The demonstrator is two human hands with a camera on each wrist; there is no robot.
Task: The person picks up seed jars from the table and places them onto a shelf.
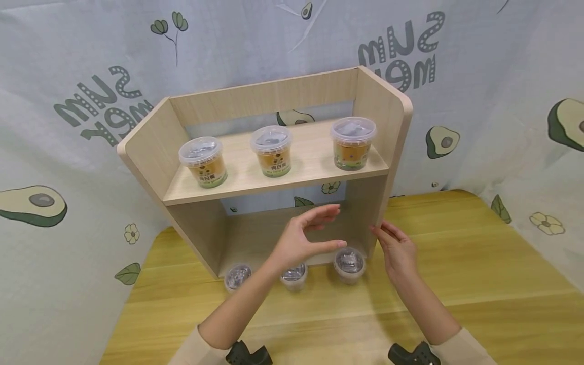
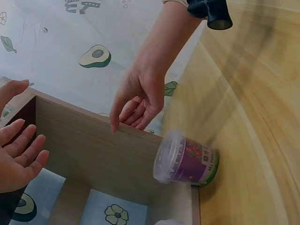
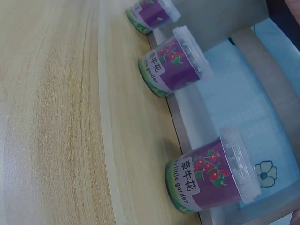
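A two-tier wooden shelf (image 1: 283, 185) stands on the table. My left hand (image 1: 305, 235) is held in front of its lower opening, thumb and fingers spread wide apart with nothing between them. Close under the left thumb, a purple lidded cup (image 1: 349, 266) stands by the shelf's front edge. My right hand (image 1: 398, 251) holds the front edge of the right side panel (image 2: 93, 136), with one fingertip on the inner side and other fingers partly hidden behind the panel. Two more purple cups, the middle cup (image 1: 294, 276) and the left cup (image 1: 238, 277), stand in the same row.
On the upper tier sit three orange lidded cups: a left one (image 1: 204, 161), a middle one (image 1: 272, 150) and a right one (image 1: 353, 143). A patterned cloth (image 1: 493, 66) hangs behind and beside the yellow wooden table (image 1: 479, 268).
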